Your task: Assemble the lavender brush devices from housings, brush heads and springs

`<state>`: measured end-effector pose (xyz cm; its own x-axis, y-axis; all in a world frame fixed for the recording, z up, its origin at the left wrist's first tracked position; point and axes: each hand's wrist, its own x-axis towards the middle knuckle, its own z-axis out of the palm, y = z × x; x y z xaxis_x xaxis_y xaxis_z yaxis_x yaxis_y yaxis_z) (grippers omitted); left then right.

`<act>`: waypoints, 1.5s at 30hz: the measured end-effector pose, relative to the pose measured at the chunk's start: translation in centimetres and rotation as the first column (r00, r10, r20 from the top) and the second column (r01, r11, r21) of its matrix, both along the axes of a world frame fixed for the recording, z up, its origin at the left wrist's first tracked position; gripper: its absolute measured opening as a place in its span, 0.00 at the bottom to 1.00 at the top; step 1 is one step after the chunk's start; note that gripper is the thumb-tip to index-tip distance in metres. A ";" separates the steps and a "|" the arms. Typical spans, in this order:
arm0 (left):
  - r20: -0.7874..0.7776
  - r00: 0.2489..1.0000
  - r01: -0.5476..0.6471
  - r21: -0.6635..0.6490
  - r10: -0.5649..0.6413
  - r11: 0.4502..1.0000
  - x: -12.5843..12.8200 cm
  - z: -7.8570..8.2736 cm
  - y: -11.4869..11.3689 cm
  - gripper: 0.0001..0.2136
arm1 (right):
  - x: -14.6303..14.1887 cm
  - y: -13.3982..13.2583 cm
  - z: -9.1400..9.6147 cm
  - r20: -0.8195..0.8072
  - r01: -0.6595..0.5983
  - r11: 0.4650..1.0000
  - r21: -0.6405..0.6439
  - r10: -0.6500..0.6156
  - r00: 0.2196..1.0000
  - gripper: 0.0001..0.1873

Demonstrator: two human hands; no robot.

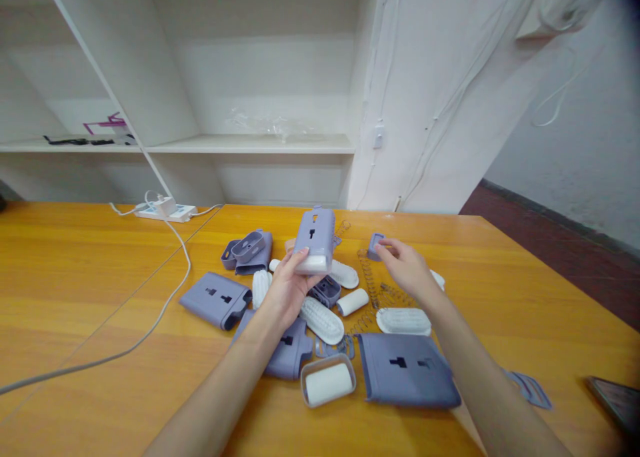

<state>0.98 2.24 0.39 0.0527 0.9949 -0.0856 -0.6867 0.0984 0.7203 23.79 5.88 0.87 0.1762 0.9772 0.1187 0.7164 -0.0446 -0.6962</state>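
Note:
My left hand (289, 285) grips a grey-purple plastic housing (316, 233) and holds it tilted up above the table. Dark cut-outs show on its face, and a whitish translucent part closes its lower end. To the right, my right hand (404, 265) has its thumb and fingers closed on the edge of a small grey-purple plastic cap (375, 243). Around and below the hands lie more housings (410, 370) (216, 299), white ribbed oval pads (404, 321), loose coil springs (369, 277) and a white roll (353, 301).
A translucent tray (329, 400) holding a white cylinder lies near the front. Grey-purple rings (249, 247) lie at the left of the pile. A power strip (167, 210) sits at the back left, its cable (185, 270) crossing the table. A phone-like dark object (615, 403) lies far right.

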 end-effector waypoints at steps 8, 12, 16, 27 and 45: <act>-0.027 0.999 0.025 -0.071 -0.027 0.997 0.3 -0.1 -0.1 0.18 | 7.7 2.0 -3.8 0.561 0.103 0.963 -0.248 0.056 0.826 0.33; -0.068 0.997 0.024 -0.101 -0.031 0.995 0.3 -0.4 -0.1 0.22 | 8.7 2.2 -4.9 0.585 0.091 0.962 -0.259 0.081 0.807 0.33; -0.121 0.991 0.037 -0.082 -0.047 0.996 0.3 -0.8 -0.2 0.23 | 8.3 1.9 -5.3 0.618 0.113 0.970 -0.217 0.047 0.785 0.32; -0.225 0.972 0.034 -0.130 -0.063 0.991 0.7 -1.2 -0.6 0.24 | 6.9 1.0 -6.4 0.720 0.167 0.986 0.027 -0.135 0.681 0.24; -0.286 0.949 0.109 -0.085 -0.129 0.990 0.5 -1.7 -0.9 0.22 | 5.8 1.7 -4.1 -0.407 0.214 0.977 -0.020 -0.203 0.890 0.25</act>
